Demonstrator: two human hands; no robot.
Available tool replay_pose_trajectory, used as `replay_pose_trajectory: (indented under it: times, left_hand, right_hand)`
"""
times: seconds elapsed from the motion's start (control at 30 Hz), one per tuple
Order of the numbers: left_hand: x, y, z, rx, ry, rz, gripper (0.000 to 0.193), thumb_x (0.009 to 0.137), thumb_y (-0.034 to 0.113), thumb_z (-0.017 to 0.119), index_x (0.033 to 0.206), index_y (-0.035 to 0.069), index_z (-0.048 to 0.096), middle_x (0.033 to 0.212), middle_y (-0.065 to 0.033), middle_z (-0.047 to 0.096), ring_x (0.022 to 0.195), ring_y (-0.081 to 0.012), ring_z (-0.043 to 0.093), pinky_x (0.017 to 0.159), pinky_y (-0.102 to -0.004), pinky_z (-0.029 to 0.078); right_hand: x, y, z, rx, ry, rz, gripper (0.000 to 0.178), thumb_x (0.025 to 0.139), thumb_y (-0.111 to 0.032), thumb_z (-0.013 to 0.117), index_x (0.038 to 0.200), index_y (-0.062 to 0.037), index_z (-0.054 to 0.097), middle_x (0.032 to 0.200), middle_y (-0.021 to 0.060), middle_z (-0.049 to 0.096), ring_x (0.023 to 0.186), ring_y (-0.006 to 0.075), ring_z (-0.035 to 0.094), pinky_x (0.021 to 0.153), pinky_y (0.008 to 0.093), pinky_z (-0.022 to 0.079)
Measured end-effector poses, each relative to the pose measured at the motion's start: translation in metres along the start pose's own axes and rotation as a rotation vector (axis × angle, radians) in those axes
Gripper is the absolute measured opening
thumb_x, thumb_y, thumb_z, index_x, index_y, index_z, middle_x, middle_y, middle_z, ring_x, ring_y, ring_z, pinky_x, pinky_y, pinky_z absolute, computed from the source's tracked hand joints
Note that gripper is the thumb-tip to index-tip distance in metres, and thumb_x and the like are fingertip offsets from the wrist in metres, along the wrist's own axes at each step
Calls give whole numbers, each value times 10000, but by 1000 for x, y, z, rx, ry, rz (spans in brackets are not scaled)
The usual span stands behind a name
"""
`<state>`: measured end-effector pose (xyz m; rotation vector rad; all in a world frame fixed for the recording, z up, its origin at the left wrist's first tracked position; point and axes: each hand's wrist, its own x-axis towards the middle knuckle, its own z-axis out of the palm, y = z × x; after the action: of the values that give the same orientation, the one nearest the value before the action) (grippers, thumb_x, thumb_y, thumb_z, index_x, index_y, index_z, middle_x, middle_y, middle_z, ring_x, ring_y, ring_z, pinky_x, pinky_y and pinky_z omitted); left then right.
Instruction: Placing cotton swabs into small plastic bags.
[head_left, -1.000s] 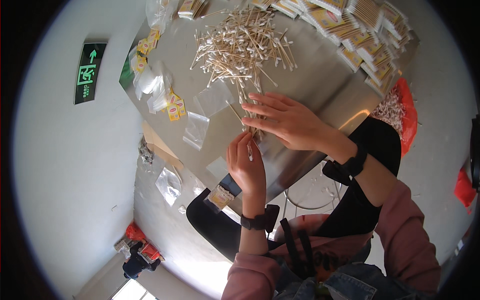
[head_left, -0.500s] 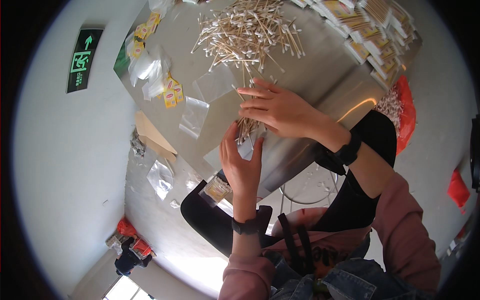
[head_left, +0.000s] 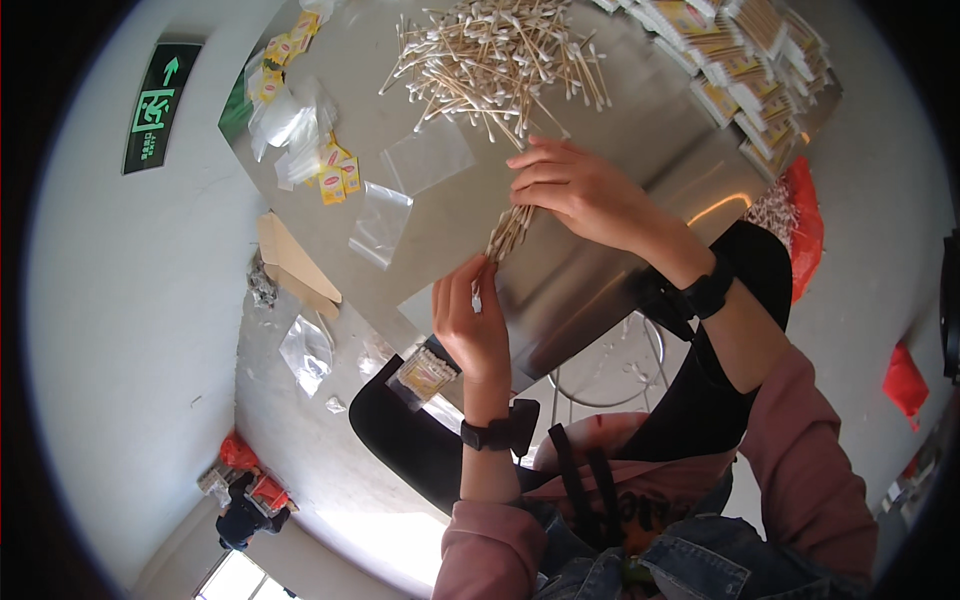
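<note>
A small bundle of cotton swabs point(head_left: 511, 232) with wooden sticks slants between my two hands, above the metal tabletop point(head_left: 560, 290). My left hand point(head_left: 466, 322) has its fingers closed round the lower end, and a whitish bit shows between thumb and fingers. My right hand point(head_left: 577, 190) closes on the upper end; its fingers partly hide the sticks. Beyond my hands lies a big loose pile of cotton swabs point(head_left: 495, 65). Flat clear plastic bags point(head_left: 381, 224) rest left of the bundle.
Packed swab packets point(head_left: 745, 85) are stacked at the far right. Yellow cards point(head_left: 338, 172) and more clear bags point(head_left: 295, 122) lie at the left. A filled packet point(head_left: 424, 373) sits beside my left wrist. A red bag point(head_left: 803, 230) stands right of the table. A person point(head_left: 245, 515) is at the far lower left.
My left hand has closed from a spread thumb and fingers onto the swabs' lower end. My right hand has shifted slightly right, and the bundle looks tighter, moved away from the big pile.
</note>
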<state>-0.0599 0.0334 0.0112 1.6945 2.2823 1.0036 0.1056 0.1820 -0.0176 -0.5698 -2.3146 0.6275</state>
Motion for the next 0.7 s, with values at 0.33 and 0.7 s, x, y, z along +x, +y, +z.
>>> replay_pose_trajectory:
  times: [0.33, 0.7]
  left_hand:
    - [-37, -2, -14, 0, -60, 93, 176, 802, -55, 764, 949, 30, 719, 931, -94, 729, 837, -278, 676, 747, -374, 540]
    - [9, 34, 14, 119, -3, 99, 518, 767, 112, 838, 1205, 24, 575, 1232, -160, 630, 1139, -367, 583, 989, -467, 449]
  right_hand:
    - [0, 10, -6, -91, 103, 72, 169, 781, -16, 706, 940, -68, 730, 1005, 8, 698, 1166, 215, 607, 1027, 394, 474]
    - [-3, -13, -18, -21, -40, 62, 425, 761, 1, 696, 1173, -103, 683, 1244, 39, 670, 1333, 237, 516, 1164, 473, 359]
